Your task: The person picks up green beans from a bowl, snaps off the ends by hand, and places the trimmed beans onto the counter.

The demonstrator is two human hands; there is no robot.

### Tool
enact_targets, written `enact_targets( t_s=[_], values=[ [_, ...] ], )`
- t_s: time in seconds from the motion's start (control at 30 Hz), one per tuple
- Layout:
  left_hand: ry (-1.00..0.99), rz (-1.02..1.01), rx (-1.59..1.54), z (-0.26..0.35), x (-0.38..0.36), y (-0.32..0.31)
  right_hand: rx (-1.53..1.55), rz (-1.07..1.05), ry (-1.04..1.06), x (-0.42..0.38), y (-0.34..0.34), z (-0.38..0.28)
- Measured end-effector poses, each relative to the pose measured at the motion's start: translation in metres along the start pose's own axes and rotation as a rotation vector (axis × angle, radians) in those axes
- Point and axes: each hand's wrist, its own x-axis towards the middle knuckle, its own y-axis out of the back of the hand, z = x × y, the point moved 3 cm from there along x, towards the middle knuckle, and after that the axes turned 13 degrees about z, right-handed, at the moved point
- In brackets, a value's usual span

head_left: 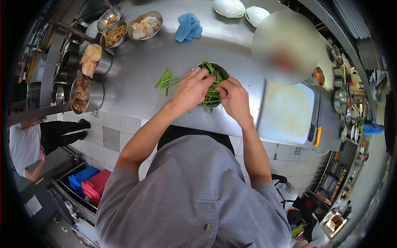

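Observation:
Green beans point(212, 96) fill a dark round bowl point(223, 72) at the near middle of the steel table. My left hand point(193, 87) is over the bowl's left side, its fingers curled and closed on some of the beans. At the right side of the bowl, my right hand point(234, 96) has its fingertips pinched together on beans, close to the left fingers. A small loose pile of cut green beans point(166, 79) lies on the table left of my left hand. The fingers partly cover the bowl and what they grip.
A white cutting board point(286, 111) lies on the right, with an orange-handled knife point(318, 136) beside it. A blue cloth point(188, 27) and white bowls point(230, 7) are farther back. Metal bowls of food point(145, 25) stand at left. One person point(31, 142) is left; others are lower right.

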Motion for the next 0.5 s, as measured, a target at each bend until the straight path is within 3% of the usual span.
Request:
enact_targets(
  t_s=[0.17,0.27,0.4,0.5],
  values=[
    [-0.074,-0.044,-0.012,0.003,0.01,-0.004,0.082,0.071,-0.12,0.003,0.012,0.0],
    [0.081,-0.051,-0.244,0.005,0.013,-0.005,0.308,0.134,-0.274,0.0,0.015,0.006],
    [0.485,-0.125,-0.597,0.001,0.009,-0.017,0.654,0.373,-0.527,-0.005,0.016,0.024],
    [0.728,-0.066,-0.875,-0.013,0.005,-0.03,0.451,0.383,-0.509,-0.016,0.025,0.058]
  ],
)
